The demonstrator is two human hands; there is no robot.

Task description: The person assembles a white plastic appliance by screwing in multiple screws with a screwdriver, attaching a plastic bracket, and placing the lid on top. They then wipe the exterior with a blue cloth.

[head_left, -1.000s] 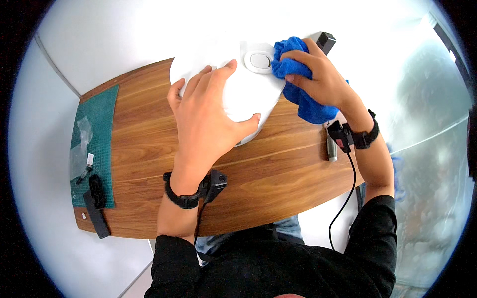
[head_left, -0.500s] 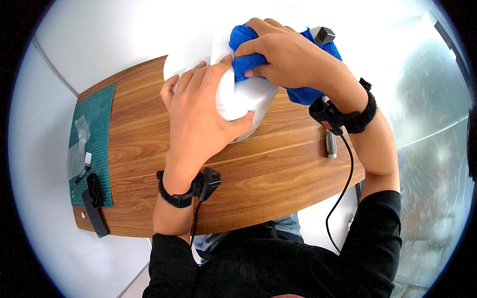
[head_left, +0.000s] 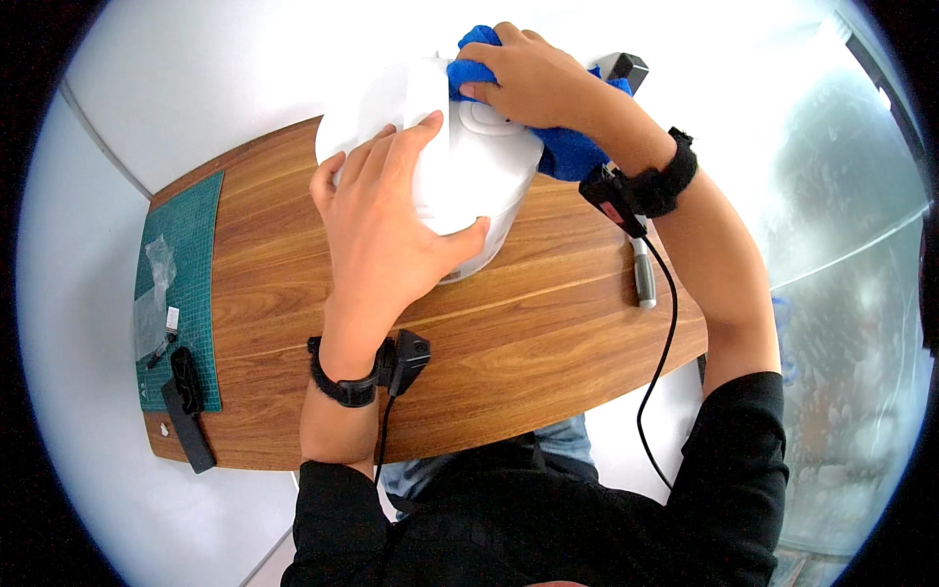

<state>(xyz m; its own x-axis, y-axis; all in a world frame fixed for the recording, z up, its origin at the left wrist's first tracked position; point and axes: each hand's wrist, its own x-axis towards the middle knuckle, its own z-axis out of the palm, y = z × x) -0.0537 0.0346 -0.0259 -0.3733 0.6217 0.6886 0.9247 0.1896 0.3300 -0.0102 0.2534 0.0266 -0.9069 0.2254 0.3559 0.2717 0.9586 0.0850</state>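
Note:
A white rounded container with a smooth top and a raised oval detail stands at the far middle of the table. My left hand grips its left and near part, thumb on the near side and fingers spread over the top. A crumpled blue cloth is bunched in my right hand, whose fingers are closed round it and press it on the container's far right top. Part of the cloth hangs below the right wrist. The container's far side is hidden.
A grey-handled tool lies right of the container. Behind my right arm is a black block-shaped object. At left, a green cutting mat carries a clear plastic bag; a black strapped device overlaps its near edge.
My right hand has slid the blue cloth away from me and slightly left across the container's top, uncovering the oval detail. My left hand keeps its hold, shifting very slightly.

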